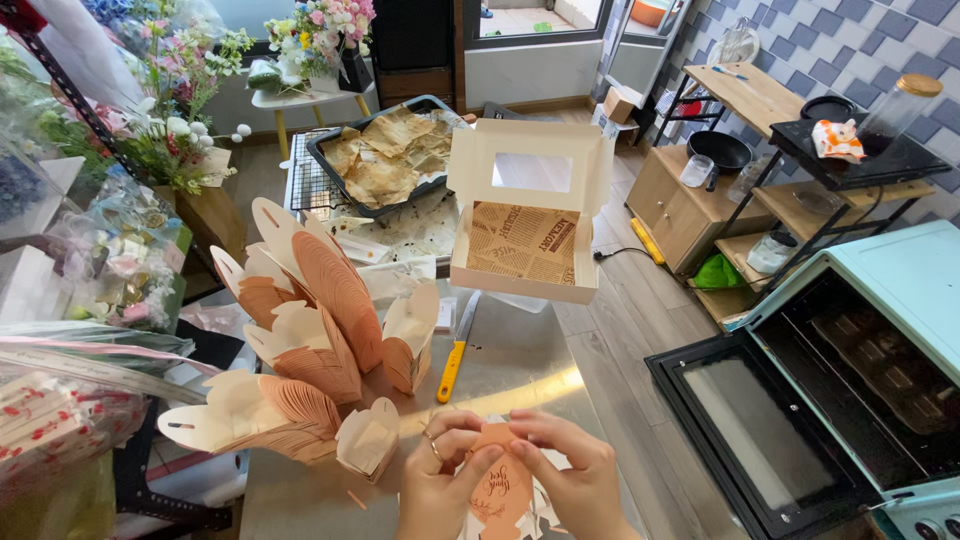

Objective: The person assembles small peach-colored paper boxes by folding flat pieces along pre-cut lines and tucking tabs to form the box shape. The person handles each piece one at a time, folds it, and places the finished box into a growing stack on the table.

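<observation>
Holding 1 flat peach paper box blank (503, 490) at the near edge of the steel table (520, 375), both hands pinch it between thumb and fingertips. Left hand (440, 480) wears a ring; right hand (575, 475) grips the blank's upper right edge. Just left: stacks of nested peach cartons (320, 330). Beyond: yellow-handled knife (456, 350), open windowed bakery box (527, 235), parchment-lined baking tray (385, 155). Right: open mint oven (850, 380).
</observation>
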